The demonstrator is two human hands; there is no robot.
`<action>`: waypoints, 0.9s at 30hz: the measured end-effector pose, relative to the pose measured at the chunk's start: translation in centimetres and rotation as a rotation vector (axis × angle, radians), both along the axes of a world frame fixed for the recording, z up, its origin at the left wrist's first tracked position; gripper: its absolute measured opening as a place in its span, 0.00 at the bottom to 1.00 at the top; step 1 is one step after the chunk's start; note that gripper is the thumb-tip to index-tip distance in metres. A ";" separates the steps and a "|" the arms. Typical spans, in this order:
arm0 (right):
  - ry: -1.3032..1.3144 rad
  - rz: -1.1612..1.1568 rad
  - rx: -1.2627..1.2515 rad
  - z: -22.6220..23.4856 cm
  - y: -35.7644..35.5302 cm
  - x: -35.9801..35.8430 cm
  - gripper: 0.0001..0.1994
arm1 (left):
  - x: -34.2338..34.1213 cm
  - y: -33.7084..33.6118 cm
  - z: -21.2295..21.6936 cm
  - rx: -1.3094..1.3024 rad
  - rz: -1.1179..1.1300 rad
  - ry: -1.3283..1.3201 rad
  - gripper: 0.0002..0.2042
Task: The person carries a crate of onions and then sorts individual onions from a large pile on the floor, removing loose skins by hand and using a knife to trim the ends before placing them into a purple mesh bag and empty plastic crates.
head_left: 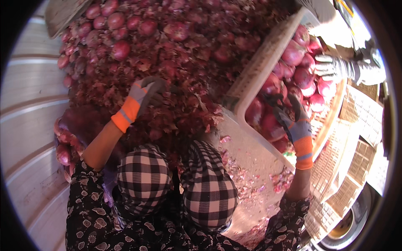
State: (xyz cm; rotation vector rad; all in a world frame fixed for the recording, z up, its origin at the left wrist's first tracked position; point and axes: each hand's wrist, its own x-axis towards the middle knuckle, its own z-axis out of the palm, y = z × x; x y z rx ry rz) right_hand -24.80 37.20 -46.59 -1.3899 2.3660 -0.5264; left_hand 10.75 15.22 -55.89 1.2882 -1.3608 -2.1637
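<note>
Grey-and-orange work gloves cover both of the person's hands. The left hand (pixel 142 94), fingers curled and half closed, digs into a heap of loose red onion skins (pixel 176 83); whether it has hold of anything beneath the skins cannot be told. The right hand (pixel 289 117) is clamped over the near rim of a pale plastic crate (pixel 259 62), fingers hooked inside against the red onions (pixel 289 67) that fill it.

The onions in the crate are large, round and glossy, deep purple-red, packed tightly and touching one another. Just beyond the left hand, past the skins, more red onions (pixel 113 21) lie in a loose pile, smaller in view, dull with papery flakes. A dark mesh sack of onions (pixel 71 134) sits beside the left forearm, against the ribbed metal wall (pixel 25 104).

At the far end of the crate, another person's gloved hand (pixel 331 67) rests on its rim. Empty pale lattice crates (pixel 356 125) stand stacked beyond the right hand. Scattered skin scraps (pixel 251 175) litter the floor between the checked trouser knees (pixel 176 184).
</note>
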 end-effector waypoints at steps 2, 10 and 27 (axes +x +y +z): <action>-0.105 0.042 0.166 1.5 -0.4 -0.5 0.12 | -2.0 0.0 -0.3 0.023 0.019 -0.083 0.15; 0.028 0.432 -0.138 4.2 -12.1 8.9 0.29 | -0.6 -2.0 -4.9 0.061 -0.101 -0.236 0.20; 0.258 0.628 0.264 0.5 -13.4 9.1 0.26 | 2.2 -32.8 -6.6 -0.657 0.522 -0.844 0.36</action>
